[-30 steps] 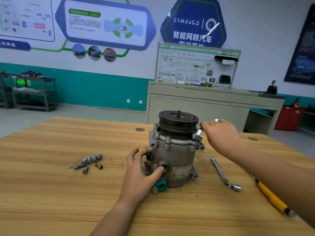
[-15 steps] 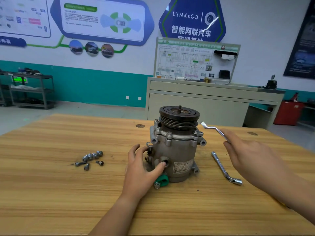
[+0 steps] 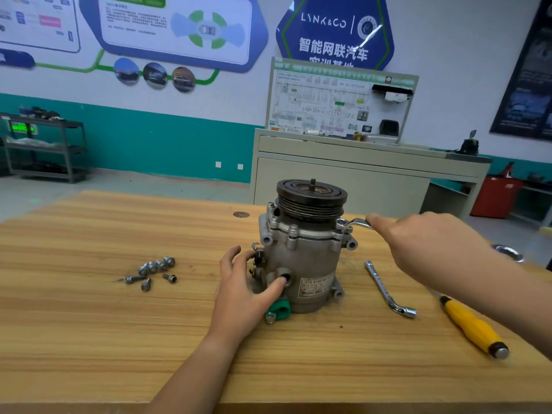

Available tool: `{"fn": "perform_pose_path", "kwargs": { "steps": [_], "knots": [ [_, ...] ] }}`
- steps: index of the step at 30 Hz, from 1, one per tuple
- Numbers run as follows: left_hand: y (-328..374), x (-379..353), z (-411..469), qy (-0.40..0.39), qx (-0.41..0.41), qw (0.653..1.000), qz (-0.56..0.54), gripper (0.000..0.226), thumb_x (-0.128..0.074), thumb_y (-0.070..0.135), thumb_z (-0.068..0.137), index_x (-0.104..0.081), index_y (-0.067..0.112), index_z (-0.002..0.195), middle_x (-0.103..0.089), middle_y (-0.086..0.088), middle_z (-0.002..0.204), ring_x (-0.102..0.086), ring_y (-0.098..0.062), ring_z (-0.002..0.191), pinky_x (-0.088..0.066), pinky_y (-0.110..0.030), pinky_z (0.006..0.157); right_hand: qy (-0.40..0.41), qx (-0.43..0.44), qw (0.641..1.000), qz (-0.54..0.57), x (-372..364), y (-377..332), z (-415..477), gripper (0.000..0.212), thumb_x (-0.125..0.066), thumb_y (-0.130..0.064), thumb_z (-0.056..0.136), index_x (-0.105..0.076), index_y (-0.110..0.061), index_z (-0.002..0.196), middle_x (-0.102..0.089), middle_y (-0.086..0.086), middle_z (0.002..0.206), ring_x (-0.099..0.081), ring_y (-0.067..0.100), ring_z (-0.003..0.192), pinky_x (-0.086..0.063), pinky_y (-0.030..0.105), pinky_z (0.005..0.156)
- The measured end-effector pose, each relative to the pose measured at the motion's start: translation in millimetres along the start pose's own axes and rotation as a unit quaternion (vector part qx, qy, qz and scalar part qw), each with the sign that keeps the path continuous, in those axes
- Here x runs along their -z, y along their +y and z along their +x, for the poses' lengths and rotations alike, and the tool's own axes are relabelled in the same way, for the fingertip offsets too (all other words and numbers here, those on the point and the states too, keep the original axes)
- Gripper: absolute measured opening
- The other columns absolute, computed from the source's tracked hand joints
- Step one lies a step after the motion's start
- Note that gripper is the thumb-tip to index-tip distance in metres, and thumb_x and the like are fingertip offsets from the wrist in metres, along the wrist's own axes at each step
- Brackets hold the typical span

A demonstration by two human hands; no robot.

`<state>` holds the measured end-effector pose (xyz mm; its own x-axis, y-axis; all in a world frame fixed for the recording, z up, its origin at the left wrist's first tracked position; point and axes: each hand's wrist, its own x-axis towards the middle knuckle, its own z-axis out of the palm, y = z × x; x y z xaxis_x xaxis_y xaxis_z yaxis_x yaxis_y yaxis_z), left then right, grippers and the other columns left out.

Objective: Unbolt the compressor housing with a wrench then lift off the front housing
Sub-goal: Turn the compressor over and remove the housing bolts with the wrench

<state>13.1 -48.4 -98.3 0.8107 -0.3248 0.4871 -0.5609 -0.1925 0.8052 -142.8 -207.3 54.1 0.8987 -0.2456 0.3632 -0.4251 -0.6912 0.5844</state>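
A grey metal compressor (image 3: 301,264) stands upright on the wooden table (image 3: 89,339), its dark pulley (image 3: 311,198) on top. My left hand (image 3: 248,288) grips its lower left side, thumb at the round port. My right hand (image 3: 424,249) holds a silver ring wrench (image 3: 354,223). The wrench's ring end sits on a bolt at the housing's upper right flange. Most of the wrench handle is hidden under my hand.
Several loose bolts (image 3: 155,270) lie left of the compressor. An L-shaped socket wrench (image 3: 388,289) and a yellow-handled screwdriver (image 3: 472,327) lie to the right. A grey cabinet (image 3: 343,180) with a display board stands behind the table.
My right hand swung the wrench away from the housing, then brought its ring end back onto the upper right bolt. My left hand stayed on the compressor.
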Motion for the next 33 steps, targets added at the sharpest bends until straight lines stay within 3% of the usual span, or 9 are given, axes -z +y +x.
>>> {"fn": "perform_pose_path", "kwargs": {
  "steps": [6, 10, 12, 17, 19, 22, 25, 29, 33],
  "knots": [
    [0, -1, 0, -0.002, -0.003, 1.000, -0.013, 0.063, -0.074, 0.041, 0.071, -0.045, 0.027, 0.125, -0.023, 0.016, 0.137, -0.039, -0.003, 0.114, -0.031, -0.017, 0.091, -0.043, 0.043, 0.997, -0.049, 17, -6, 1, 0.031, -0.040, -0.002, 0.088, -0.041, -0.015, 0.116, -0.029, -0.004, 0.058, -0.026, 0.011, 0.047, -0.021, 0.022, 0.040],
    [0, -1, 0, -0.004, -0.005, 1.000, -0.018, 0.059, -0.074, 0.042, 0.070, -0.044, 0.032, 0.120, -0.024, 0.014, 0.140, -0.040, 0.000, 0.110, -0.032, -0.017, 0.089, -0.055, 0.065, 0.996, -0.037, 24, -8, 5, 0.018, -0.040, -0.016, 0.092, -0.046, -0.015, 0.110, -0.032, -0.005, 0.059, -0.028, 0.009, 0.048, -0.024, 0.021, 0.041],
    [0, -1, 0, -0.003, -0.007, 1.000, -0.022, 0.058, -0.074, 0.042, 0.070, -0.042, 0.035, 0.117, -0.024, 0.013, 0.140, -0.040, -0.001, 0.111, -0.032, -0.017, 0.090, -0.052, 0.057, 0.997, -0.015, 20, -3, 8, 0.022, -0.036, -0.023, 0.094, -0.044, -0.018, 0.114, -0.034, -0.005, 0.059, -0.032, 0.009, 0.049, -0.025, 0.022, 0.041],
    [-3, -2, 1, 0.000, -0.012, 1.000, -0.021, 0.058, -0.073, 0.042, 0.069, -0.041, 0.036, 0.118, -0.023, 0.013, 0.140, -0.040, -0.005, 0.118, -0.031, -0.017, 0.092, -0.063, 0.028, 0.997, -0.021, -5, 17, 24, 0.045, -0.038, -0.007, 0.092, -0.028, -0.024, 0.133, -0.040, -0.006, 0.062, -0.038, 0.010, 0.051, -0.027, 0.022, 0.043],
    [-5, -3, 1, 0.000, -0.014, 1.000, -0.024, 0.058, -0.074, 0.041, 0.070, -0.041, 0.037, 0.117, -0.023, 0.015, 0.139, -0.040, -0.005, 0.118, -0.031, -0.016, 0.091, -0.052, 0.019, 0.998, -0.028, -15, 16, 36, 0.039, -0.040, -0.007, 0.093, -0.036, -0.022, 0.128, -0.042, -0.007, 0.068, -0.046, 0.013, 0.060, -0.033, 0.022, 0.051],
    [-7, -4, 3, -0.002, -0.011, 1.000, -0.026, 0.060, -0.074, 0.042, 0.070, -0.042, 0.034, 0.120, -0.022, 0.019, 0.135, -0.040, -0.002, 0.115, -0.032, -0.016, 0.090, -0.008, -0.002, 1.000, -0.006, -29, 6, 58, 0.027, -0.041, -0.005, 0.093, -0.048, -0.018, 0.115, -0.061, -0.002, 0.089, -0.059, 0.020, 0.085, -0.038, 0.027, 0.075],
    [-9, -4, 3, 0.000, -0.008, 1.000, -0.026, 0.061, -0.073, 0.044, 0.069, -0.041, 0.035, 0.120, -0.020, 0.023, 0.131, -0.041, -0.002, 0.113, -0.032, -0.015, 0.088, 0.044, 0.000, 0.999, 0.028, -41, -6, 77, 0.027, -0.042, -0.006, 0.093, -0.053, -0.017, 0.115, -0.064, 0.002, 0.105, -0.057, 0.021, 0.099, -0.039, 0.029, 0.088],
    [-9, -5, 3, 0.006, -0.018, 0.999, -0.026, 0.059, -0.073, 0.044, 0.068, -0.043, 0.034, 0.118, -0.023, 0.019, 0.134, -0.042, -0.001, 0.110, -0.033, -0.016, 0.088, 0.099, -0.037, 0.989, 0.104, -47, -2, 73, 0.028, -0.039, -0.013, 0.097, -0.053, -0.020, 0.120, -0.065, 0.002, 0.100, -0.060, 0.022, 0.092, -0.043, 0.027, 0.069],
    [-8, -5, 3, 0.003, -0.016, 1.000, -0.021, 0.059, -0.073, 0.042, 0.070, -0.043, 0.032, 0.120, -0.022, 0.019, 0.134, -0.042, -0.002, 0.109, -0.033, -0.015, 0.087, 0.149, -0.129, 0.929, 0.313, -46, 10, 44, 0.027, -0.038, -0.027, 0.098, -0.051, -0.016, 0.120, -0.052, -0.002, 0.061, -0.052, 0.018, 0.056, -0.034, 0.026, 0.047]
  ]
}}
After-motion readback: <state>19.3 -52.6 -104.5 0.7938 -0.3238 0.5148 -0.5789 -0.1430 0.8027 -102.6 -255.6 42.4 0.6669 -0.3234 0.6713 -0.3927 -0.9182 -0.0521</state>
